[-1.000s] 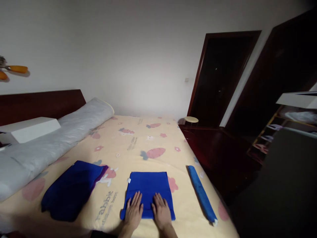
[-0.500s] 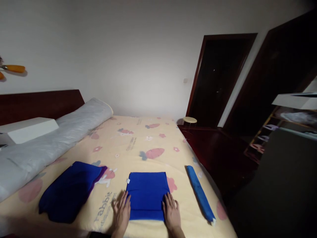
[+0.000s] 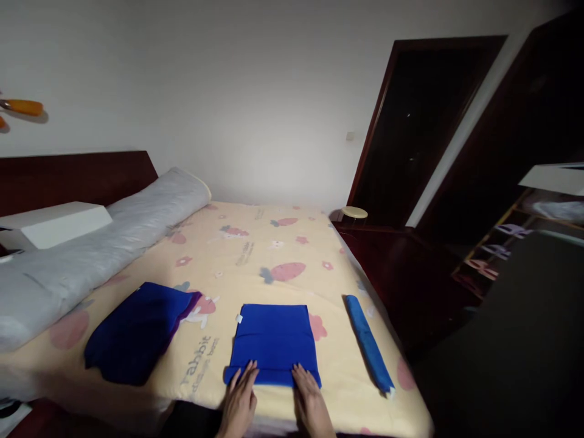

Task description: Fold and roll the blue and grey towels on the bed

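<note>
A folded bright blue towel (image 3: pixel 272 340) lies flat on the cream printed bedsheet (image 3: pixel 255 267) near the bed's front edge. My left hand (image 3: pixel 240 398) rests with fingers stretched out at the towel's near left corner. My right hand (image 3: pixel 311 401) lies flat with fingers extended at its near right corner. Both hands touch the towel's near edge. A rolled blue towel (image 3: pixel 368 342) lies to the right, close to the bed's side edge. To the left sits a loose pile of dark blue cloth (image 3: pixel 137 331).
A long grey bolster (image 3: pixel 100 243) runs along the dark wooden headboard (image 3: pixel 73 176), with a white box (image 3: pixel 55 222) beside it. Dark wooden furniture (image 3: pixel 387 261) and an open dark doorway (image 3: pixel 420 128) stand to the right. Shelves (image 3: pixel 502 243) are at far right.
My hands slid from the towel's sides back to its near edge. Before that they lay on top of the towel. The camera has pulled back and tilted slightly.
</note>
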Tool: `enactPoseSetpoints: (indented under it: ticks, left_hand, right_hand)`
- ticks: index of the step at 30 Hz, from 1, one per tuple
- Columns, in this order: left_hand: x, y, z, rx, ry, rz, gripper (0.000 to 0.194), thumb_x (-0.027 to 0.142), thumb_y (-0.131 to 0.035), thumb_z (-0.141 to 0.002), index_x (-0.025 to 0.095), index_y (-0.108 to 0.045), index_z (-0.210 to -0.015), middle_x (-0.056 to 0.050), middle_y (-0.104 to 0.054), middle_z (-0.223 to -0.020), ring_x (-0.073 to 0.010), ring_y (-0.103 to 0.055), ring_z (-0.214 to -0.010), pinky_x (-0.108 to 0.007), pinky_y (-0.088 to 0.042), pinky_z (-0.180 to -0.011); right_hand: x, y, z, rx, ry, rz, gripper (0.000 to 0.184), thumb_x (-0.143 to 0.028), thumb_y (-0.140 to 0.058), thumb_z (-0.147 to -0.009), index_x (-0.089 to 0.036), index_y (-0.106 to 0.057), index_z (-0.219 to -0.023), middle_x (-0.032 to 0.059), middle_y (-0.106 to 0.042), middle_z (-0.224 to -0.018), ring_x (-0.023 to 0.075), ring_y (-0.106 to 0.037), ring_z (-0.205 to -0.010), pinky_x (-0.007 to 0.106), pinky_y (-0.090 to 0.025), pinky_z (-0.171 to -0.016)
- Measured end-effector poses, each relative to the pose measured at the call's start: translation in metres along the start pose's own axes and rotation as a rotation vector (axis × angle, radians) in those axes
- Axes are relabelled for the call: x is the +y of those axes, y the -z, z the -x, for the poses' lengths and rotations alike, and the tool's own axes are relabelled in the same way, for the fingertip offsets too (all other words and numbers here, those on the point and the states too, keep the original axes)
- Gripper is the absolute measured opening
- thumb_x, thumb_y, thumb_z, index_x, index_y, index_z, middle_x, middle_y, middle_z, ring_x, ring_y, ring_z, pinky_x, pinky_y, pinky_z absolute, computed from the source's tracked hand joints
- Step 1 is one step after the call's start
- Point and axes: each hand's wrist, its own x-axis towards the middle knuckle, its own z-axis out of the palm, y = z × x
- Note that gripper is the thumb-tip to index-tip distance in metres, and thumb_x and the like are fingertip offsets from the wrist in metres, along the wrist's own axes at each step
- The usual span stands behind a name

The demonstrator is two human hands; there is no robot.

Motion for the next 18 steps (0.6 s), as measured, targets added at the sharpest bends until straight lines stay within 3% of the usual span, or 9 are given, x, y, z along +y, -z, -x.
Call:
enactPoseSetpoints:
  ticks: [3, 6, 13, 18]
  left_hand:
    - [-0.019, 0.007, 0.002, 0.035, 0.053, -0.031, 0.066, 0.002, -0.042, -0.075, 0.028, -0.054, -0.134, -0.001, -0.058, -0.141, -0.0172, -0.053, -0.129, -0.039, -0.043, -0.107]
    - [-0.022, 0.012, 0.0, 0.042, 0.17, -0.086, 0.058, 0.001, -0.044, -0.075, 0.032, -0.065, -0.12, -0.001, -0.063, -0.134, -0.0217, -0.054, -0.126, -0.046, -0.039, -0.107]
    - [-0.014, 0.029, -0.015, -0.055, 0.322, -0.014, 0.059, -0.004, -0.043, -0.072, 0.031, -0.068, -0.113, 0.0, -0.07, -0.118, -0.0203, -0.06, -0.115, -0.044, -0.036, -0.102]
    - [-0.012, 0.052, -0.029, -0.078, 0.344, 0.067, 0.042, 0.001, -0.047, -0.072, 0.029, -0.071, -0.092, 0.001, -0.074, -0.098, -0.0201, -0.063, -0.104, -0.042, -0.035, -0.1]
  right_hand:
    - [0.019, 0.011, 0.01, 0.053, -0.041, 0.049, 0.042, -0.019, -0.041, -0.092, -0.021, -0.061, -0.129, 0.0095, -0.059, -0.136, 0.0239, -0.053, -0.127, 0.041, -0.045, -0.104]
    - [0.021, 0.017, 0.01, 0.095, -0.082, 0.129, 0.035, -0.022, -0.049, -0.089, -0.026, -0.064, -0.121, 0.0086, -0.061, -0.133, 0.0267, -0.054, -0.125, 0.043, -0.044, -0.099]
    - [-0.001, 0.03, -0.012, 0.042, -0.171, 0.18, 0.035, -0.01, -0.049, -0.077, -0.026, -0.066, -0.103, 0.0043, -0.069, -0.106, 0.0218, -0.06, -0.098, 0.04, -0.036, -0.093]
    - [-0.012, 0.046, -0.027, -0.018, -0.224, 0.14, 0.019, -0.015, -0.052, -0.077, -0.024, -0.066, -0.088, 0.0035, -0.067, -0.093, 0.0231, -0.057, -0.093, 0.04, -0.033, -0.092]
